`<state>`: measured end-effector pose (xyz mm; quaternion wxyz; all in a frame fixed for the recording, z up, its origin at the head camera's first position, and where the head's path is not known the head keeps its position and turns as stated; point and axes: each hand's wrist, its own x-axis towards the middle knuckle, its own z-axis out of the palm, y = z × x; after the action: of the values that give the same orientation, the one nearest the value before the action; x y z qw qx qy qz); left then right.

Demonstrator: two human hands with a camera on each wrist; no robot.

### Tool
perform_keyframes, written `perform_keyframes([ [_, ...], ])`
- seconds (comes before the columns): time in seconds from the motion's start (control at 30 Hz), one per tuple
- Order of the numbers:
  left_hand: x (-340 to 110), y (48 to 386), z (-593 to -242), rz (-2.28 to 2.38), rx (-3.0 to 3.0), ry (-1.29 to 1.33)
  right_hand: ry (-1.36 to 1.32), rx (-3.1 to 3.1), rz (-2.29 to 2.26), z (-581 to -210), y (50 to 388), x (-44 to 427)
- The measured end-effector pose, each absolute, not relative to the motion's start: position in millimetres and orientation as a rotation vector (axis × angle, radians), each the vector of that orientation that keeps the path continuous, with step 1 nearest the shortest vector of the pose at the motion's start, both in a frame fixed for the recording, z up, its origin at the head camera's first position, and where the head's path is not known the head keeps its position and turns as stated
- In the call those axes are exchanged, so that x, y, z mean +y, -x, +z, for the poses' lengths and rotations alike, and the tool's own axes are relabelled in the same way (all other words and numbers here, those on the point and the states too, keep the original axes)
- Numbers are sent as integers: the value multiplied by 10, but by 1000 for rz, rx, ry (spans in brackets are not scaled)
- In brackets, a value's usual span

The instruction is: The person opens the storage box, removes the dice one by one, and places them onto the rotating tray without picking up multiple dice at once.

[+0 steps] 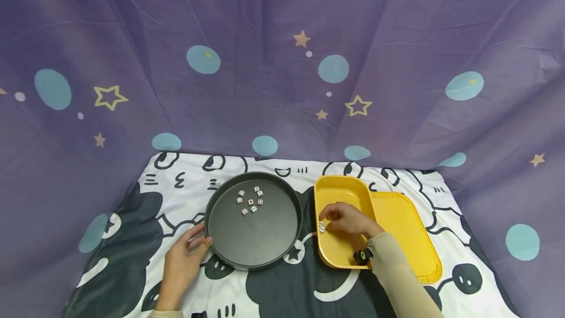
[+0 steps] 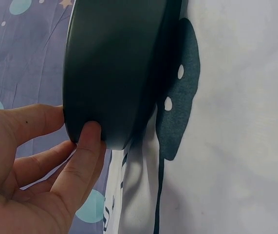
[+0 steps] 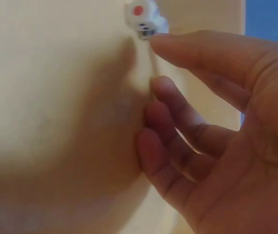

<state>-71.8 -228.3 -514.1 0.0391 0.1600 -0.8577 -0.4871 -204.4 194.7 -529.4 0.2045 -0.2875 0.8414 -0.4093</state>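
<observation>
My left hand (image 1: 183, 261) holds the near left edge of a round dark pan (image 1: 253, 266). In the left wrist view its fingertips press the pan's outer wall (image 2: 114, 73). Several white dice (image 1: 250, 202) lie loosely grouped on the pan's floor. On the right, my right hand (image 1: 348, 220) reaches down inside a yellow box (image 1: 344, 188), fingers loosely bent and spread. White dice (image 1: 321, 227) are by its fingertips, at the box's left wall. The right wrist view shows dice (image 3: 141, 14), one with a red dot, right at the tip of the uppermost digit; the lower fingers are apart from them.
A flat yellow lid (image 1: 408, 234) lies right of the box, partly behind the right forearm. A black-and-white patterned cloth (image 1: 282, 293) covers the table. Behind it hangs a purple curtain (image 1: 265, 102) with stars and blue dots.
</observation>
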Motion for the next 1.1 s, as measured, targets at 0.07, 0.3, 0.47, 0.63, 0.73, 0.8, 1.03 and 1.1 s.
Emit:
perform_keyframes([
  [0.07,-2287,720,-5141,-1497,-2628,-496,805,2365,-1127,-5317,2053,1928],
  [0.3,-2298,717,-5152,-1493,-2626,-505,829,2427,-1051,-5373,2093,1871],
  [0.47,-2299,719,-5161,-1500,-2625,-501,840,2444,-1036,-5371,2088,1872],
  [0.63,-2296,723,-5166,-1504,-2622,-504,817,2450,-1097,-5309,2073,1899],
  [0.73,-2292,721,-5165,-1512,-2619,-503,760,2468,-1145,-5237,2067,1920],
  [0.8,-2290,720,-5163,-1515,-2619,-504,736,2495,-1176,-5168,2073,1938],
  [1.03,-2291,723,-5152,-1516,-2619,-514,748,2595,-1276,-4837,2179,1921],
  [1.1,-2290,725,-5152,-1518,-2616,-514,746,2626,-1273,-4740,2210,1858],
])
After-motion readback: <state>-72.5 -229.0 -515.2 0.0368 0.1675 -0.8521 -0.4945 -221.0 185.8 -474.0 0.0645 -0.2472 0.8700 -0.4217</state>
